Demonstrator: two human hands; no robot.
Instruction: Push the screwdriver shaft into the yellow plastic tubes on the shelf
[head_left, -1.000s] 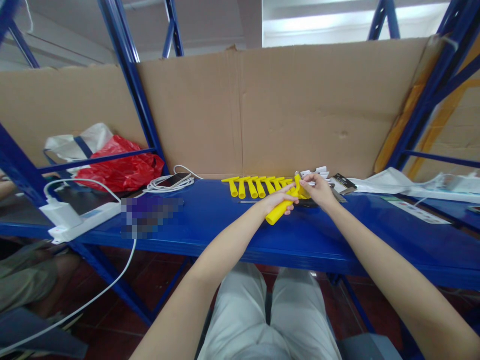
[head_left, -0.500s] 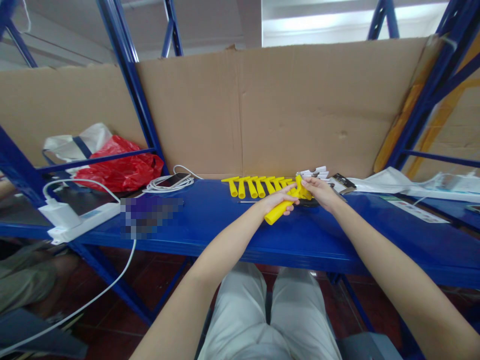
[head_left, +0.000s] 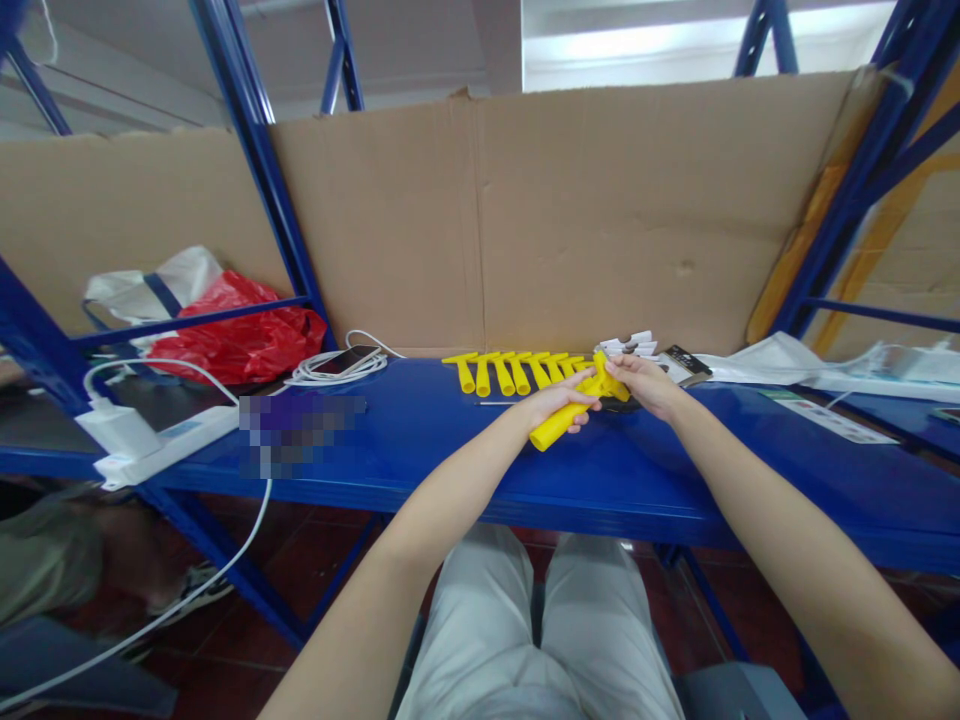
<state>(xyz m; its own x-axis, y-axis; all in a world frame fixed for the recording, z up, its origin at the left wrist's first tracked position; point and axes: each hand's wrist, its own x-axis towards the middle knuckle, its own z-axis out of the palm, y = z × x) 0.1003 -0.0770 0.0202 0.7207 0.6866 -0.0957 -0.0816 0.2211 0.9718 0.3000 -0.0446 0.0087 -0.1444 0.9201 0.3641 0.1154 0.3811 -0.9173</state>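
A yellow T-shaped piece with a thick round handle point(head_left: 553, 430) is held over the blue table, its handle end pointing down and left towards me. My left hand point(head_left: 559, 400) is wrapped round the handle just below the head. At the head end my right hand point(head_left: 646, 382) is closed, thumb and fingers pinching the yellow part; my fingers hide some of it. Behind my hands lies a row of several like yellow T-shaped pieces point(head_left: 504, 372), handles towards me. A thin rod point(head_left: 493, 403) lies in front of that row. Something dark rests under my right hand, its kind unclear.
White cards point(head_left: 636, 344) and a dark package point(head_left: 684, 366) lie behind my right hand. To the left are a phone point(head_left: 347, 358), a coiled white cable point(head_left: 315, 372), a power strip point(head_left: 169, 445) and a red bag point(head_left: 240, 325). Cardboard point(head_left: 570, 220) walls the back.
My hands have barely moved; the yellow head has turned slightly between my right fingers. A foot of another person at the lower left has come into view.
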